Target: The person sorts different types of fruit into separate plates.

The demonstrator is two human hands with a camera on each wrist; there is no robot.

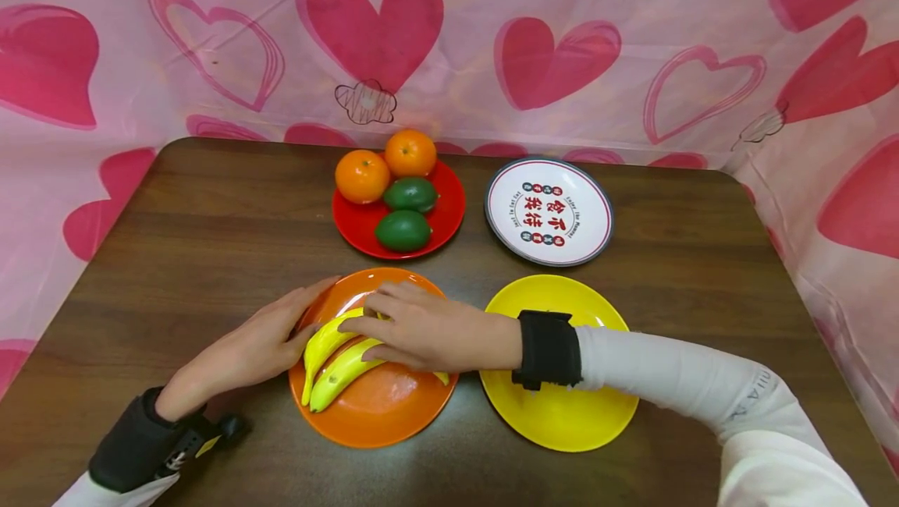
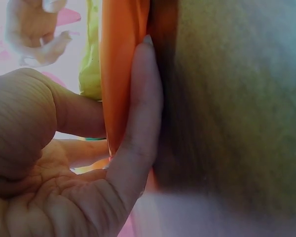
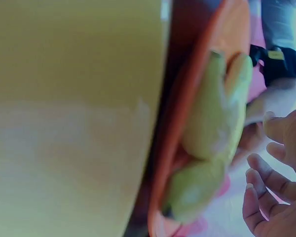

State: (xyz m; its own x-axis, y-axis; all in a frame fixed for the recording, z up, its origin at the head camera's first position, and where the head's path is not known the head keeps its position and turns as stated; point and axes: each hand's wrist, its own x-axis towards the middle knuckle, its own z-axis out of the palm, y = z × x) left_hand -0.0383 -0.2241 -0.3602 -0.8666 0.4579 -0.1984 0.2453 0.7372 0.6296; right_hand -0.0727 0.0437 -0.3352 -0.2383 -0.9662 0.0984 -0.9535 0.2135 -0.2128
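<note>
Yellow bananas (image 1: pixel 344 377) lie on an orange plate (image 1: pixel 386 417) at the front of the table. My left hand (image 1: pixel 263 335) is at the plate's left edge. In the left wrist view, one finger (image 2: pixel 145 94) lies under the orange plate (image 2: pixel 119 64), with the thumb against its upper side. Over the bananas hovers my right hand (image 1: pixel 428 327), hiding part of them in the head view. The right wrist view has that hand's fingers (image 3: pixel 269 177) loosely bent, apart from the bananas (image 3: pixel 207 118), with nothing held.
A yellow plate (image 1: pixel 562 429) stands right of the orange one, under my right forearm. Behind are a red plate (image 1: pixel 449 203) with two oranges (image 1: pixel 361 176) and two green fruits (image 1: pixel 403 231), and a white plate (image 1: pixel 506 210) with printed characters. A heart-patterned cloth (image 1: pixel 456 101) hangs behind the table.
</note>
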